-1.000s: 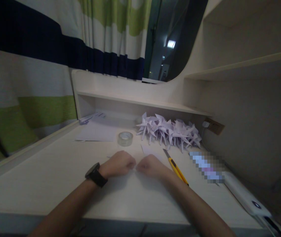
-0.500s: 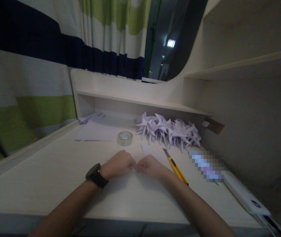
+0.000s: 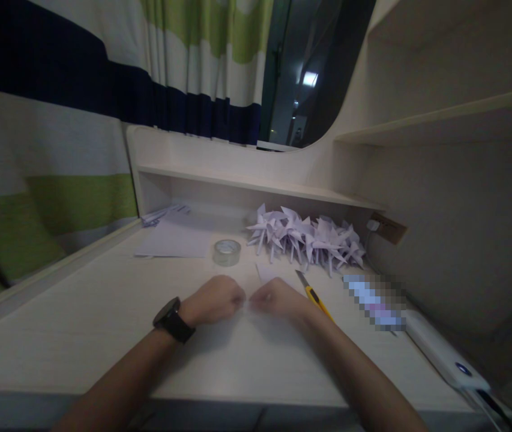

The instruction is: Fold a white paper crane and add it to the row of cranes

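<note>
White paper piece (image 3: 268, 272): flat on the bench (image 3: 102, 312), near portion hidden. Utility knife (image 3: 313, 295): yellow body, blade exposed, tip toward far left, right of paper. Tape roll (image 3: 226, 259): clear, lying flat, left of paper.

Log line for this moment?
left hand: curled, contents unclear | right hand: curled nearby, contents unclear | tape roll: beyond left hand | yellow cutter: blade out | paper pinwheels: clustered

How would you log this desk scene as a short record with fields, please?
Hands: left hand and right hand close together; anything held is unclear
Left wrist: black watch
Behind right hand: white paper piece
Beside right forearm: yellow cutter, blade exposed
Behind left hand: clear tape roll
Back right: paper pinwheels
Back left: paper sheets
</note>
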A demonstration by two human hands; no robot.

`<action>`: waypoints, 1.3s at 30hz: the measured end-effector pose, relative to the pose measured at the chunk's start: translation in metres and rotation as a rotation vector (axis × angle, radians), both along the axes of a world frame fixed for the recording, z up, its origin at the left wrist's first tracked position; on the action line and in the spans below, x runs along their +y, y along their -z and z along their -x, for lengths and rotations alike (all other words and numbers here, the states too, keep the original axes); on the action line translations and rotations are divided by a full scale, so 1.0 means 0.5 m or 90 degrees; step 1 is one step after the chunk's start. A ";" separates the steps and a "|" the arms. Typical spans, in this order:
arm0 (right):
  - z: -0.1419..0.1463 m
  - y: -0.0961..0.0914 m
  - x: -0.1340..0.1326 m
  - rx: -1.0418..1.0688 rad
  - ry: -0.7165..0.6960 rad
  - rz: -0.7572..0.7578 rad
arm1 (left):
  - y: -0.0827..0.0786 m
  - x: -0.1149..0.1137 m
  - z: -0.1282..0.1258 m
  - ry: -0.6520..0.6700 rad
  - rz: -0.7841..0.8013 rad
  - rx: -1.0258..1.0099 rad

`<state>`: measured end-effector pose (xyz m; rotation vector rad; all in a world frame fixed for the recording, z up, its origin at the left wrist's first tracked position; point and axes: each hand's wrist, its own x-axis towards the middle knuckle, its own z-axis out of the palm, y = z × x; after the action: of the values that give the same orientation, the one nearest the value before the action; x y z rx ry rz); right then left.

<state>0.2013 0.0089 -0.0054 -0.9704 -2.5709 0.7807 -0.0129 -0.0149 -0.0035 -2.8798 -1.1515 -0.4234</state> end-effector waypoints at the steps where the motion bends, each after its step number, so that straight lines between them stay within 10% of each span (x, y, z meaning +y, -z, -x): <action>1: 0.003 0.004 0.000 0.001 0.008 -0.006 | 0.003 0.001 0.001 0.000 -0.004 0.006; 39: 0.006 0.014 0.006 0.079 0.061 0.002 | 0.018 0.021 0.011 0.004 0.062 -0.033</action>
<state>0.1985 0.0120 -0.0122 -1.0045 -2.4001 0.7936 -0.0185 -0.0045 -0.0126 -2.9728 -1.2029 -0.4572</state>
